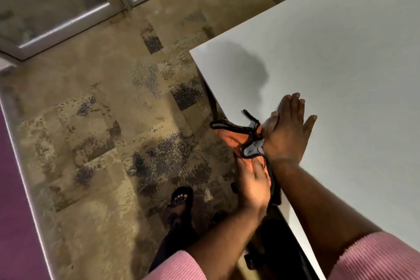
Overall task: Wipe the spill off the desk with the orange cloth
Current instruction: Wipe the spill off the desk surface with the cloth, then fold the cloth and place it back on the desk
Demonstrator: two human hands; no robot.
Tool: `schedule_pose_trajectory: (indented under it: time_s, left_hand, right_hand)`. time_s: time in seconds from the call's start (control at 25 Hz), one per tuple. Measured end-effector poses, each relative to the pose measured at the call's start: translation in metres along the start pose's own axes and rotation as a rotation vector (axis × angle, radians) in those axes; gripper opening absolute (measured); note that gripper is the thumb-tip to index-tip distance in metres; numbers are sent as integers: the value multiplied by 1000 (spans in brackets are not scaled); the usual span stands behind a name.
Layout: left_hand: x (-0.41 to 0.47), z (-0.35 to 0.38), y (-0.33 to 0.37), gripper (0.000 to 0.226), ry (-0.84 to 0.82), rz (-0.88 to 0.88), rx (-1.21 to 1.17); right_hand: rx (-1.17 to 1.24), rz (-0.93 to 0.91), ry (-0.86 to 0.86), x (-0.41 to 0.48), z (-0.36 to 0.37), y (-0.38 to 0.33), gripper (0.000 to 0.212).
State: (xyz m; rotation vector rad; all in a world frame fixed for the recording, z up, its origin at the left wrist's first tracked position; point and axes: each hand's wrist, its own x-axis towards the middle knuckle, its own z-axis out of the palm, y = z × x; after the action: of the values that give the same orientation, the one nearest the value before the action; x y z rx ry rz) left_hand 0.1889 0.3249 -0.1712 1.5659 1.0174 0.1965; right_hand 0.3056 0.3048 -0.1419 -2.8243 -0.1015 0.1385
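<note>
Right hand (286,129): fingers (293,107) straight and held together, thumb splayed toward 2 o'clock, palm flat down on the white table (341,57) just inside its near-left edge. Nothing is gripped; the heel of the hand presses on the orange cloth (234,137).

Left hand (254,185): sits off the table, at 7 o'clock from the right hand, just beyond the table edge. Fingers slightly apart and loosely curled, palm up, under the hanging part of the cloth; fingertips touch orange fabric. Whether they pinch it, cannot tell.

Cloth: orange with black trim and a pale grey patch, bunched, straddling the table edge. One part lies on the tabletop beside the right wrist, the rest droops over the edge toward the left hand. A black-trimmed strip sticks out toward 10 o'clock.

Spill: no distinct wet patch can be made out; a dark soft-edged shadow (247,66) lies on the tabletop at 11 o'clock from the right hand.

Edges and room: table corner at 11 o'clock, near the shadow. The tabletop from 12 to 4 o'clock of the right hand is bare. Past the edge, patterned carpet (102,120); a sandalled foot (180,199) at 8 o'clock from the left hand. Pink sleeves (375,259) on both arms.
</note>
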Motion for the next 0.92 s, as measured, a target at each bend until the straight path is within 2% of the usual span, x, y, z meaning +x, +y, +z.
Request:
schedule_pose_trajectory:
  time_s: [0.16,0.36,0.52,0.76,0.84,0.92]
  left_hand:
    - [71,-8,41,59,65,104,-87]
    - [185,-21,89,61,109,159,-15]
    - [239,-35,111,59,130,151,51]
    - [225,-92,116,45,26,165,110]
    - [199,-115,121,51,-66,217,129]
    - [169,-133,131,63,-187,194,62]
  right_hand:
    - [72,3,46,-3,1,1,55]
    - [25,20,47,-1,2,0,58]
    - [50,48,55,-3,4,-4,57]
    - [53,63,44,-4,-1,-9,65]
    - [85,51,-12,-6,-9,-10,69]
    - [101,24,-84,-8,-23,-9,72]
